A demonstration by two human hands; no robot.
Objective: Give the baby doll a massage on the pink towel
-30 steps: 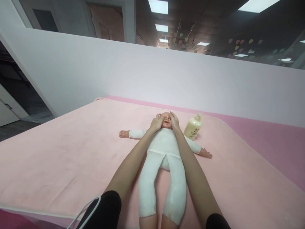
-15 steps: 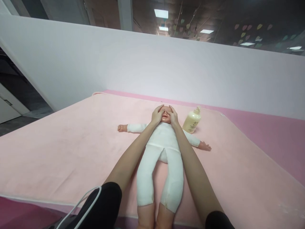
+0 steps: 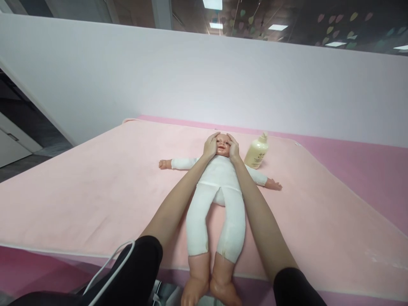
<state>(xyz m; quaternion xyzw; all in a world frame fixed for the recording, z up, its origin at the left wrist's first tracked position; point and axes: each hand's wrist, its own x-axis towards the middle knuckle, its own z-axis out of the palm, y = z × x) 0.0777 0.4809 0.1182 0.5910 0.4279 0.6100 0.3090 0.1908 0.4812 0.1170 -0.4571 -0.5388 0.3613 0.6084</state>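
Note:
A baby doll (image 3: 219, 172) in a white cloth suit lies on its back, arms spread to both sides and feet toward me. My left hand (image 3: 211, 145) is curved round the side of its head at the left, palm and fingers against it. On the opposite side my right hand (image 3: 233, 147) cups the head in the same way. Between them the doll's eyes, nose and mouth show. The fingers reach up toward the forehead, and their undersides are hidden. Both forearms run along the doll's body.
A pale yellow pump bottle (image 3: 256, 151) stands by the doll's outstretched arm on the right. Beneath lies a pink blanket (image 3: 95, 182), with a white partition (image 3: 204, 80) behind it. A white cable (image 3: 111, 272) loops beside my left sleeve.
My thumbs have slid outward from over the doll's eyes to the sides of its head, uncovering the eyes. The view has shifted slightly, so more of the doll's feet shows.

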